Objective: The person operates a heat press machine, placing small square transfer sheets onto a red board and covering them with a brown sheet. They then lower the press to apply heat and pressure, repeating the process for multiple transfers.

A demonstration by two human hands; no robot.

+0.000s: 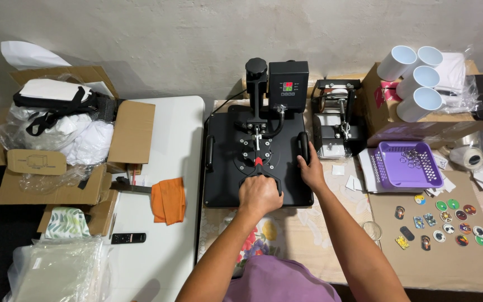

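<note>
Sitting far left, an open brown cardboard box (57, 162) is spilling white fabric and clear plastic wrap, and beside it a folded orange cloth (168, 200) is lying on the white folding table (180, 123), with a slim black remote control (128, 238) lying just below. Moving to the centre, the flat black heat press machine (258, 154) is sitting closed on the patterned tablecloth. The left hand (259, 195) is wrapping all its fingers tight around the press's black lever handle (264, 178) at the front edge. Just right of it, the right hand (311, 168) is curling its fingers loosely over the black side grip (303, 146) of the upper plate. Further right, a purple perforated plastic tray (409, 166) is resting near four white ceramic mugs (417, 81), and round printed badges (448, 221) are lying scattered below.
</note>
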